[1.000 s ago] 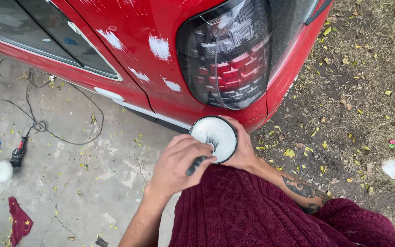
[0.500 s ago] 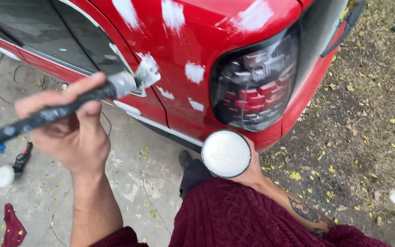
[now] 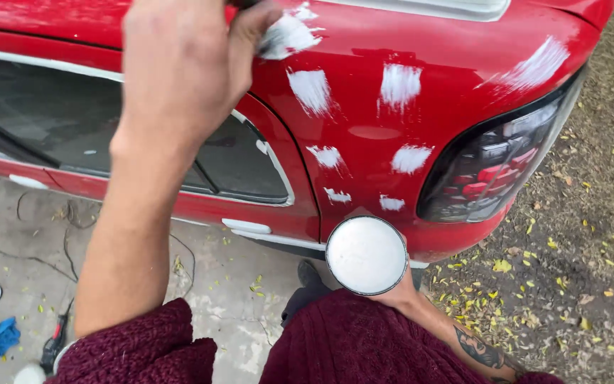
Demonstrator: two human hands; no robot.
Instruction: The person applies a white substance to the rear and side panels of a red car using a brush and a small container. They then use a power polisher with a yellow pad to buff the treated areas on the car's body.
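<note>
Left hand (image 3: 179,67) closed round brush (image 3: 286,34), white-loaded tip on red car panel (image 3: 364,128). Right hand (image 3: 399,288) grips open tin (image 3: 366,254) from beneath, below tail light (image 3: 492,171). Tin probably light, rigid, spillable; hold level by base.

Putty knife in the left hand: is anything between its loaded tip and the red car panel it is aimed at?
Nothing visible. The putty knife in the left hand meets the red car panel directly. The right hand holds the round tin lower, apart from it.
</note>
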